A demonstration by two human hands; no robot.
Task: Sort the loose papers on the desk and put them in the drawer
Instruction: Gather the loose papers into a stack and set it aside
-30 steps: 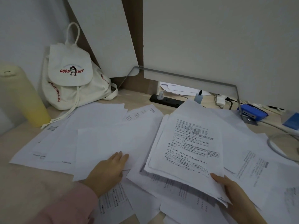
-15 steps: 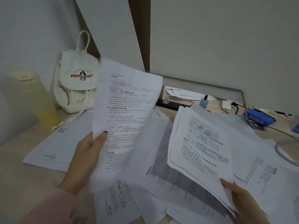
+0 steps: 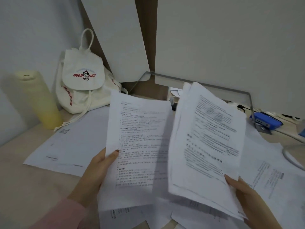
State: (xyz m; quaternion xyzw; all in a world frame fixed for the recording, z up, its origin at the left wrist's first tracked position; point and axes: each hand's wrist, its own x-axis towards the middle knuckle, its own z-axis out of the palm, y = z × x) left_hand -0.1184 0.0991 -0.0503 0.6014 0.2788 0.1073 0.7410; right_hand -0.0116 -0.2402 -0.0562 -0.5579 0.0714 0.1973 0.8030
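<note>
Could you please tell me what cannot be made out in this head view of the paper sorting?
Drawer: nowhere in the head view.
Print on the stack of papers in the right hand: too blurred to read.
Fingers of the left hand: behind the sheet it holds; only the thumb shows.
Loose papers on the desk: many covered by the held ones, so uncountable.

The left hand, which lay flat on the desk a moment ago, now holds one sheet up in the air, and the right hand lifts its stack up beside it.
</note>
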